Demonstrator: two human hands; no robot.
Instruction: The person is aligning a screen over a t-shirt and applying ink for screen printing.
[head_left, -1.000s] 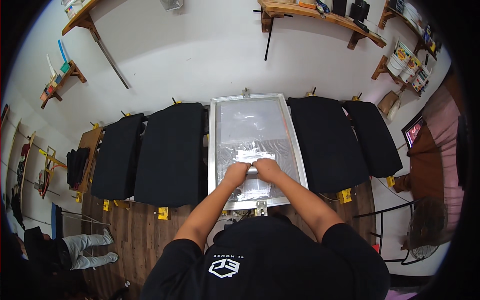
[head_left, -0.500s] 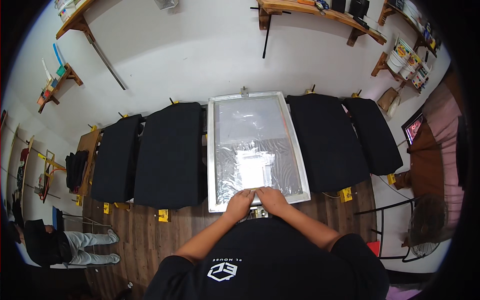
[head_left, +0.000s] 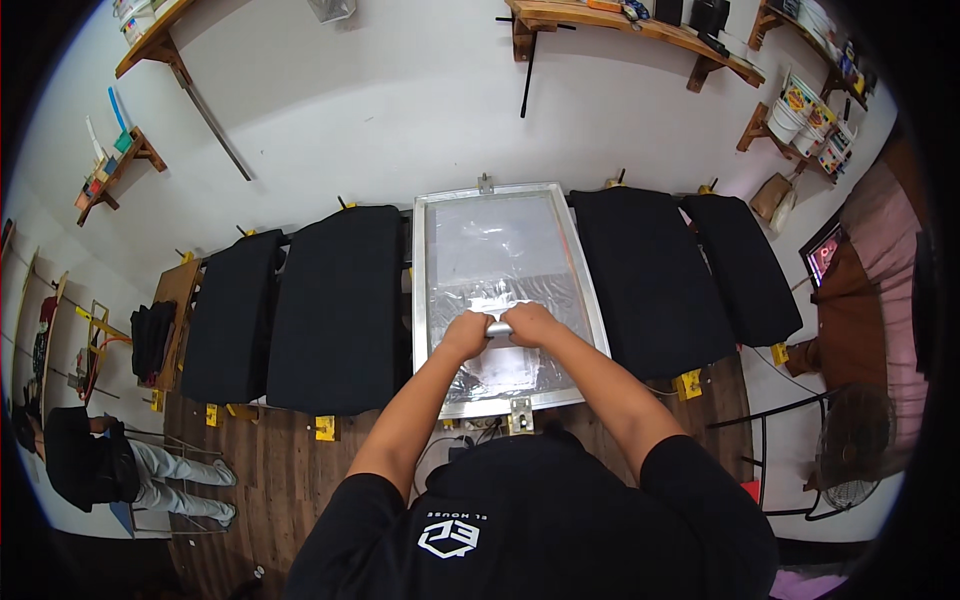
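Observation:
In front of me lies a silver-framed printing screen [head_left: 421,300], its mesh showing wrinkled, shiny glare. Both hands are closed around a short silver squeegee [head_left: 500,329] that rests across the lower middle of the mesh. My left hand [head_left: 467,333] grips its left part, and my right hand [head_left: 532,324] grips its right part. A bit of the silver bar shows between them; the edge meeting the mesh is hidden. Black-covered boards [head_left: 338,310] flank the screen on the left, and another black-covered board [head_left: 655,285] lies directly on its right.
Yellow clamps [head_left: 326,428] sit at the boards' near ends. A metal bracket [head_left: 520,415] holds the screen's near edge. Wooden shelves [head_left: 640,40] with tubs hang on the wall. A person [head_left: 95,460] stands far left. A fan [head_left: 855,440] is at right.
Both hands have moved away from me, from the screen's near edge up to its lower middle, with the squeegee between them. At the left, the other person has shifted slightly.

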